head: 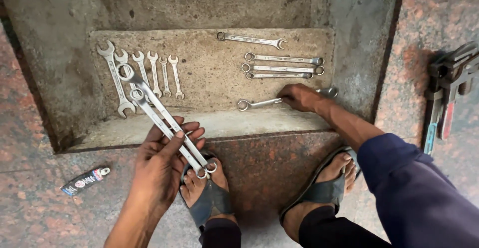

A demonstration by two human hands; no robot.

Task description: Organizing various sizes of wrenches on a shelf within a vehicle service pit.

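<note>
- The left hand (pixel 167 153) is closed around two ring spanners (pixel 164 121), fingers curled over the shafts and thumb pressed on top. They lie side by side in the palm, long axes running from near-right to far-left, ring ends at both tips.
- Their far rings overhang the near lip of the concrete ledge (pixel 209 123), close to the row of open-ended spanners (pixel 142 76) on its left part. Those stand nearly parallel, long axes far to near, open jaws at the far ends.
- The right hand (pixel 299 97) rests on a single ring spanner (pixel 264 102) on the ledge's right part, fingers pressed down over its right half. Whether it is pinched or only pressed I cannot tell. Its long axis lies left to right, its left ring free.
- Just beyond it lie three ring spanners (pixel 283 66), stacked left to right, and one combination spanner (pixel 252 40) at the far wall.
- Open room — a bare strip of ledge sits between the left row and the right group.
- A small tube (pixel 85 179) lies on the near-left granite floor; sandalled feet (pixel 209 188) stand just below the ledge's edge.
</note>
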